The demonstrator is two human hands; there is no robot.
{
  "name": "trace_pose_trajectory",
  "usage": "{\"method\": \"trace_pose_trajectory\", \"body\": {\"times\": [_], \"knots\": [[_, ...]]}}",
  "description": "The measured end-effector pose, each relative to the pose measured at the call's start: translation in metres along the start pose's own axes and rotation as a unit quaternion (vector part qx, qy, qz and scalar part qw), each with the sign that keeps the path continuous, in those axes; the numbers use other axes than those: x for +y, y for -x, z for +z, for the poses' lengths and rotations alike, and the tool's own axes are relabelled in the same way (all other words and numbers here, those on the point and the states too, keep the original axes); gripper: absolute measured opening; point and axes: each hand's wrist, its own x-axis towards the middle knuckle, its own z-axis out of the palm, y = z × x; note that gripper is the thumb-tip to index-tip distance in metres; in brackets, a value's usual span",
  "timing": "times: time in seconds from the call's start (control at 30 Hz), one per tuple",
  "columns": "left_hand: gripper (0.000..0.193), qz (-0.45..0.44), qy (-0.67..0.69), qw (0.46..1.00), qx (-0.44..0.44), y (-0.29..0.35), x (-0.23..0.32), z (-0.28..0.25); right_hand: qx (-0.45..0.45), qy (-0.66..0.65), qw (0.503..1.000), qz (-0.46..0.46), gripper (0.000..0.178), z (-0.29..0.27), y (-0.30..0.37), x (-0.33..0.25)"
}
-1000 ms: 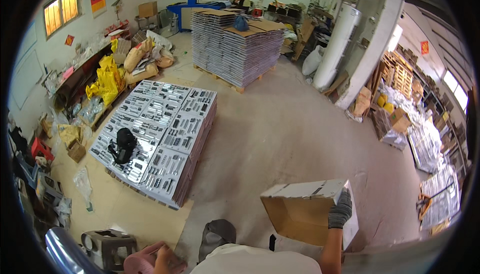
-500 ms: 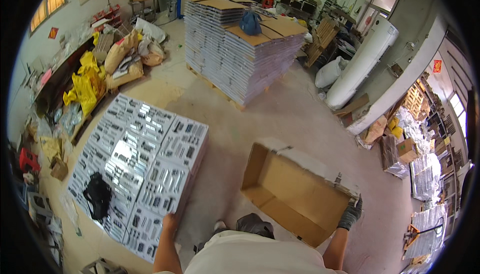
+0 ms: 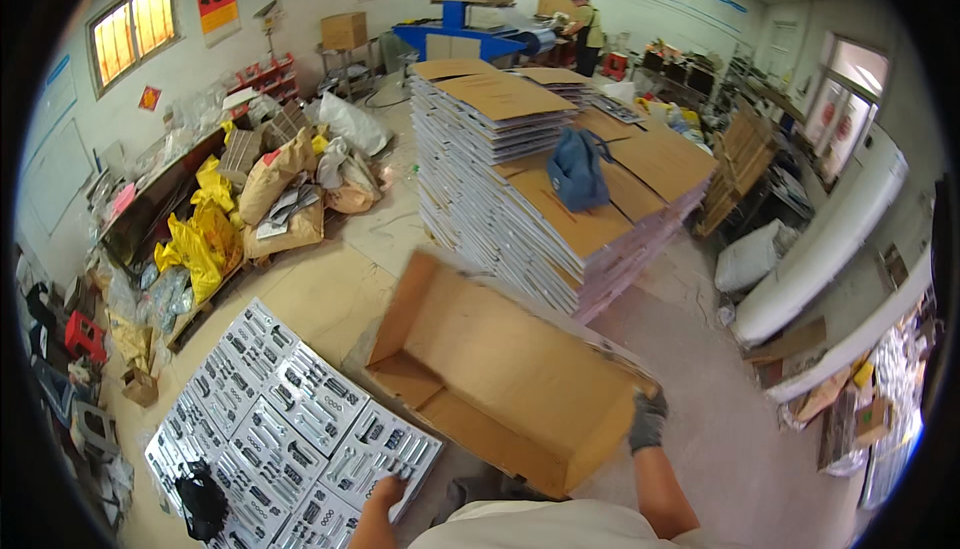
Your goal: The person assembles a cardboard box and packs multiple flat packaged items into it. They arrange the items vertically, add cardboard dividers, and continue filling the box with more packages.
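Observation:
My right hand [image 3: 648, 421], in a grey glove, grips the right end of a large open cardboard box [image 3: 520, 369]. The box is tilted, its brown inside facing me, and its far-left corner reaches toward a tall stack. My bare left hand [image 3: 388, 492] is at the near right part of a low layer of panels [image 3: 325, 389] printed with hardware pictures. Its fingers look curled; whether it holds anything is hidden. On the panels' near left part lies a black bag [image 3: 201, 501].
Ahead stands the tall stack of flat panels [image 3: 500, 209], topped with cardboard and a blue bag [image 3: 577, 171]. Yellow bags [image 3: 200, 249] and sacks [image 3: 280, 179] line the left wall. A long white wrapped cylinder [image 3: 830, 239] leans at the right. A person [image 3: 585, 34] works at the back.
The box has swung left and forward with my right hand, now passing in front of the tall stack. My left hand stays near the panels' right side. The view has tilted up.

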Motion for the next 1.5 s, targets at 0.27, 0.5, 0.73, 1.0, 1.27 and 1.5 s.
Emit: {"method": "trace_pose_trajectory", "body": {"times": [0.27, 0.5, 0.73, 1.0, 1.27, 1.5], "knots": [[0.017, -0.405, 0.335, 0.850, 0.044, 0.049, -0.069, 0.012, -0.186, 0.081, 0.925, -0.322, 0.054, 0.297, -0.130, -0.178], [0.016, -0.343, 0.390, 0.853, 0.047, -0.196, -0.012, -0.127, -0.355, 0.026, 0.831, -0.427, 0.056, 0.520, -0.216, -0.271], [0.015, -0.221, 0.460, 0.848, 0.145, -0.396, -0.013, -0.328, -0.371, -0.006, 0.871, -0.323, 0.051, 0.699, -0.313, -0.376], [0.015, -0.074, 0.475, 0.818, 0.314, -0.555, -0.097, -0.445, -0.340, -0.020, 0.917, -0.210, 0.052, 0.911, -0.405, -0.365], [0.018, -0.277, 0.466, 0.831, 0.124, -0.698, -0.041, -0.640, -0.274, 0.030, 0.936, -0.221, 0.054, 1.139, -0.525, -0.461], [0.020, -0.294, 0.459, 0.835, 0.075, -0.870, -0.041, -0.773, -0.173, -0.059, 0.977, -0.107, 0.052, 1.266, -0.691, -0.522]]}}
